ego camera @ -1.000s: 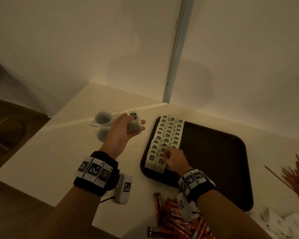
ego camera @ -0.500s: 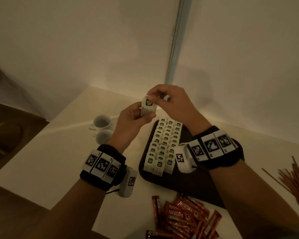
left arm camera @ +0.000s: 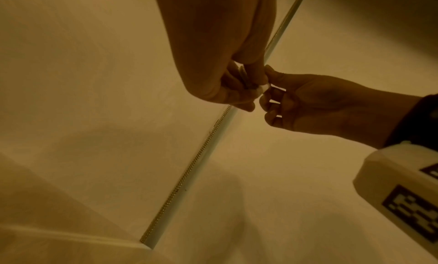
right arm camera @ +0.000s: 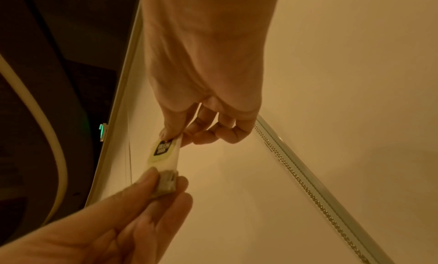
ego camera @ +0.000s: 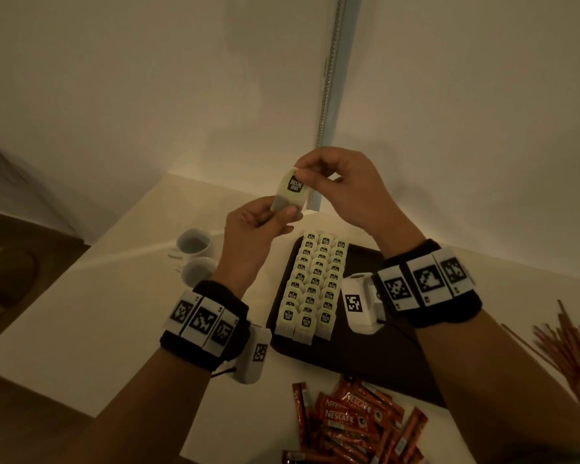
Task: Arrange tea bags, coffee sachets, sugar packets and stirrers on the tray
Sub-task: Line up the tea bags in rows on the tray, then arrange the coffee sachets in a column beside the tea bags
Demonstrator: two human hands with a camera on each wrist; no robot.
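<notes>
Both hands hold one white tea bag [ego camera: 290,192] with a black label up in the air above the tray's far left corner. My left hand [ego camera: 268,216] grips its lower end between thumb and fingers. At its top edge my right hand [ego camera: 307,174] pinches it. The right wrist view shows the tea bag [right arm camera: 163,151] stretched between the two hands. On the left part of the dark tray [ego camera: 392,360] lie three neat rows of tea bags [ego camera: 313,286]. Red coffee sachets [ego camera: 355,420] lie in a heap on the table in front of the tray. Brown stirrers [ego camera: 570,349] lie at the right edge.
Two white cups [ego camera: 195,254] stand on the table to the left of the tray. The table sits in a corner between two pale walls, with a metal strip and bead chain [ego camera: 329,95] running down the corner. The table's left edge drops to a dark floor.
My right hand rose from the tea bag rows on the tray and took the top of the tea bag in my left hand. Both hands lifted it higher.
</notes>
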